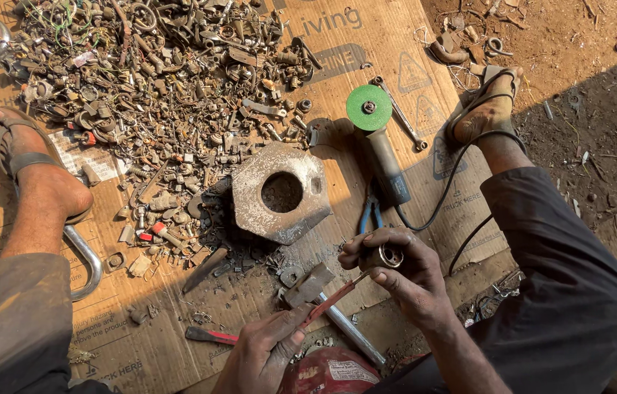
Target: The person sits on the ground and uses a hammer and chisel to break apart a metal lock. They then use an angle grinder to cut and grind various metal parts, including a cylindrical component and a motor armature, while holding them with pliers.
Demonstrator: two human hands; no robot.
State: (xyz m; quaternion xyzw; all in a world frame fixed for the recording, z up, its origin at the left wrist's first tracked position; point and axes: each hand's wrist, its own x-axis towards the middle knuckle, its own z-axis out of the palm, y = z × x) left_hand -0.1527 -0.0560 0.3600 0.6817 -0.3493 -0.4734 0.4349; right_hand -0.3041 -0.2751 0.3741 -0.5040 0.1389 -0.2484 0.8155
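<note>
In the head view, you sit on flattened cardboard (367, 66) with your legs apart, one sandalled foot at each side. Your two hands are close together but do not touch. Your right hand (403, 273) is closed around one small round metal bearing (385, 255), held above the cardboard just below the grinder. Your left hand (268, 350) grips one thin reddish blade (334, 298), and its tip reaches up to the fingers of your right hand.

Between your hands and the cardboard lies one hammer (308, 284), its metal handle running down to the right. One angle grinder (378, 138) with one green disc lies above your right hand, and its black cable runs to the right foot. One pair of blue-handled pliers (372, 215) lies just beside the grinder body. One long wrench (402, 117) lies right of the disc. One large hexagonal metal block (279, 193) with one round hole is in the centre. A big scrap pile (155, 80) of small metal parts, too many to count, fills the upper left. One red-handled tool (210, 335) lies near your left hand.
</note>
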